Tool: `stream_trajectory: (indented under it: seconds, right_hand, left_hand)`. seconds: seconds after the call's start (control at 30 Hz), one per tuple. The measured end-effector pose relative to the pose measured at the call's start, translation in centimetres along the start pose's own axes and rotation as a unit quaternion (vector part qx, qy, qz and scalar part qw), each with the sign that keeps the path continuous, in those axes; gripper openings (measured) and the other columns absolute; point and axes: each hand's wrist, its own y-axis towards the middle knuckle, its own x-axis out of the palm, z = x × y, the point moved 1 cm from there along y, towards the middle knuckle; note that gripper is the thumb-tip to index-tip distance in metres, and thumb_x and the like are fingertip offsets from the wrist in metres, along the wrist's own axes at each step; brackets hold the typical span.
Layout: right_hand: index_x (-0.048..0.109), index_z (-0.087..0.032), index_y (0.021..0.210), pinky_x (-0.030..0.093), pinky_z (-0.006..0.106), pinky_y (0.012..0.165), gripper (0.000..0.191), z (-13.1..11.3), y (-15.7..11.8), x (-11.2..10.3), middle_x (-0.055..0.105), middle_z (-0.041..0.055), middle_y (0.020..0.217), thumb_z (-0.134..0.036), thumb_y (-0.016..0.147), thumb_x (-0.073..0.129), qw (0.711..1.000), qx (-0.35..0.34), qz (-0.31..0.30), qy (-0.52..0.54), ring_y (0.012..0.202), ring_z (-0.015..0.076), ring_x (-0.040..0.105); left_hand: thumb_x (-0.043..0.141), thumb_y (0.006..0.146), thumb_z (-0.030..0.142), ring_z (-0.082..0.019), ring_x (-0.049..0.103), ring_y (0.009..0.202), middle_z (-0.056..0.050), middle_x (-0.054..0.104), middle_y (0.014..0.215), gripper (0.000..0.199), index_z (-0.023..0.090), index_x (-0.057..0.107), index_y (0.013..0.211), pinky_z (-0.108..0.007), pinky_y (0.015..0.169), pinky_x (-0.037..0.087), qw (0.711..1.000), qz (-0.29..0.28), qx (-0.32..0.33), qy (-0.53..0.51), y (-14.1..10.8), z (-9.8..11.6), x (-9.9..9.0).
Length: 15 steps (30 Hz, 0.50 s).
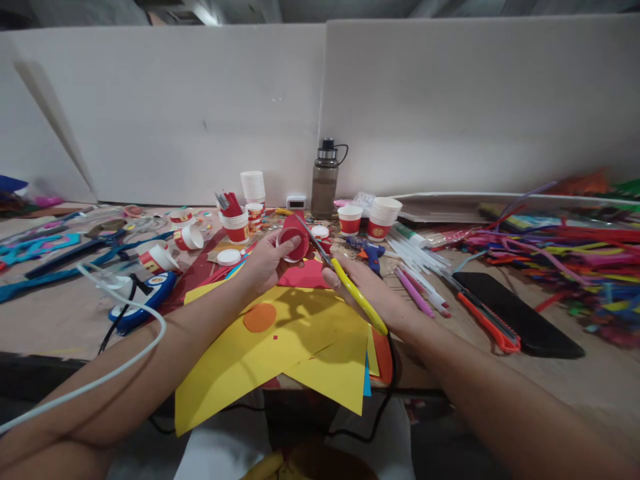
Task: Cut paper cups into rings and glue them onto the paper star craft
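Note:
My left hand [271,261] is closed on a small red cup [293,245], its round opening turned toward me and the thumb over its rim. Red paper stands up behind the cup. In my right hand [350,283] are yellow-handled scissors [357,293], their blades pointing up and left beside the cup's right side. Whether the blades touch the red paper I cannot tell. Beneath both hands lie yellow paper sheets [310,353], with an orange paper circle [259,318] and a tiny red scrap on them.
A bottle [325,183] stands by the white board. Stacked cups [383,219], a blue glue gun [371,253], glue sticks, a red cutter [487,323], a black phone [517,313] and pipe cleaners lie rightward. Tipped cups [157,259] and a white cable [150,347] are at left.

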Motion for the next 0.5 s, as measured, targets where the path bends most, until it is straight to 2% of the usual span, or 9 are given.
stream_trajectory:
  seconds: [0.13,0.37,0.5]
  right_hand:
    - [0.041,-0.022,0.082,0.035,0.027,0.063,0.026,0.05,0.01,0.13,0.048,-0.0008,0.078,-0.046,0.091,0.044,1.0,0.002,0.007,-0.01,0.07,0.0142,0.043]
    - [0.04,-0.022,0.081,0.034,0.027,0.062,0.025,0.25,-0.01,0.25,0.048,-0.0011,0.078,-0.044,0.091,0.045,1.0,0.001,0.009,0.007,0.07,0.0139,0.042]
    - [0.041,-0.022,0.081,0.034,0.028,0.061,0.029,0.21,0.08,0.33,0.048,-0.0005,0.077,-0.049,0.091,0.043,1.0,0.005,0.013,0.015,0.069,0.014,0.043]
  left_hand:
    - [0.077,0.07,0.029,-0.015,0.067,0.067,-0.003,0.069,0.076,0.028,0.014,0.062,0.089,-0.02,0.05,0.051,1.0,-0.007,-0.003,0.0,-0.13,0.05,0.22]
    - [0.078,0.069,0.027,-0.011,0.063,0.061,-0.001,0.068,0.075,0.026,0.014,0.063,0.086,-0.021,0.052,0.053,1.0,0.007,-0.006,-0.015,-0.38,0.2,0.66]
    - [0.079,0.069,0.028,-0.013,0.065,0.066,-0.001,0.067,0.077,0.028,0.015,0.063,0.088,-0.021,0.052,0.053,1.0,0.009,-0.007,-0.015,-0.38,0.08,0.61]
